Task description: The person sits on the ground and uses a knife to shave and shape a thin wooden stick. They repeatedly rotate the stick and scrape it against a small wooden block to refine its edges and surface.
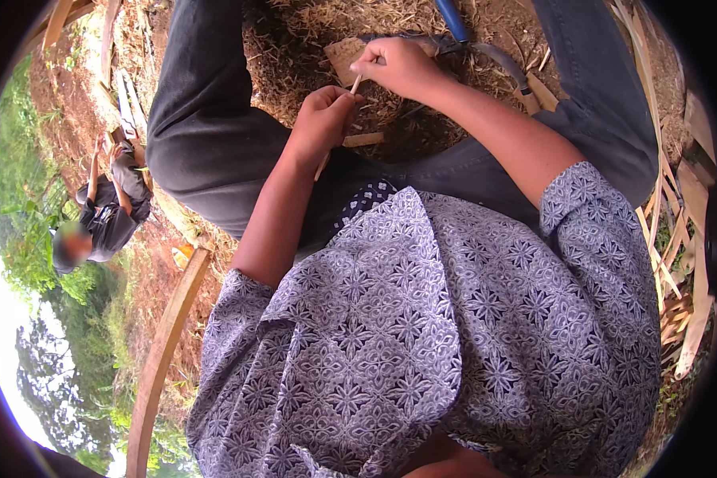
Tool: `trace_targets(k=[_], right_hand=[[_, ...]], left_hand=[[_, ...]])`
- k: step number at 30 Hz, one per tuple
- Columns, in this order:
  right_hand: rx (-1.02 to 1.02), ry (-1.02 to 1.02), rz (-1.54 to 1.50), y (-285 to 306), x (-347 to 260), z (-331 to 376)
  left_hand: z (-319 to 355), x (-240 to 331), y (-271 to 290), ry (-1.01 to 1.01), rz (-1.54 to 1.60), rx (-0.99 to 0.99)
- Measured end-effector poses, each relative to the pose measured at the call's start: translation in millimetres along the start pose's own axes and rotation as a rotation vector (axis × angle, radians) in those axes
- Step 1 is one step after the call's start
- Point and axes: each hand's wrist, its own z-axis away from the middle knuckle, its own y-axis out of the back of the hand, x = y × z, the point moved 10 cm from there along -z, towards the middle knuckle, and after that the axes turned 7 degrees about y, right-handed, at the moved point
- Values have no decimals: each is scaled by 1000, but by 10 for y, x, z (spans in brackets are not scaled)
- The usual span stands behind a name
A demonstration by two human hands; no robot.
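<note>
Seated worker with both hands above the lap, upper centre of the frame. The left hand [323, 119], at upper centre-left, is closed round a thin, pale wooden stick [356, 83], which slants between the two hands; a pale length of wood also shows below the left wrist. The right hand [401, 68], just above and to the right, pinches the stick's upper end between thumb and curled fingers. A flat, light-brown piece of wood [341, 60] lies partly behind the right hand, and a small, tan wooden block [364, 139] lies just right of the left hand. At top centre, a blue, rod-shaped handle [452, 19] stands near a dark, curved tool part [498, 60]; whether they join cannot be told. Straw-coloured shavings [287, 60] cover the ground between the dark trouser legs [207, 151]. A long, bent, brown plank [161, 358] occupies the lower left, a dark-clothed co-worker [111, 227] the left, and pale wooden strips [700, 295] the right edge.
</note>
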Motion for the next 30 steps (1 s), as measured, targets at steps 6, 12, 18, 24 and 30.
trace_targets(k=[6,12,18,24,30], right_hand=[[-74,-22,-108,-60,-185,156],[26,110,-193,-179,-220,179],[17,43,-42,-45,-286,156],[56,-38,21,62,14,31],[18,-122,131,130,152,-40]], left_hand=[[-5,-40,13,13,27,-6],[9,-18,2,16,49,-23],[-19,-29,11,14,88,-31],[8,-24,3,30,90,-36],[44,-50,-14,77,163,-45]])
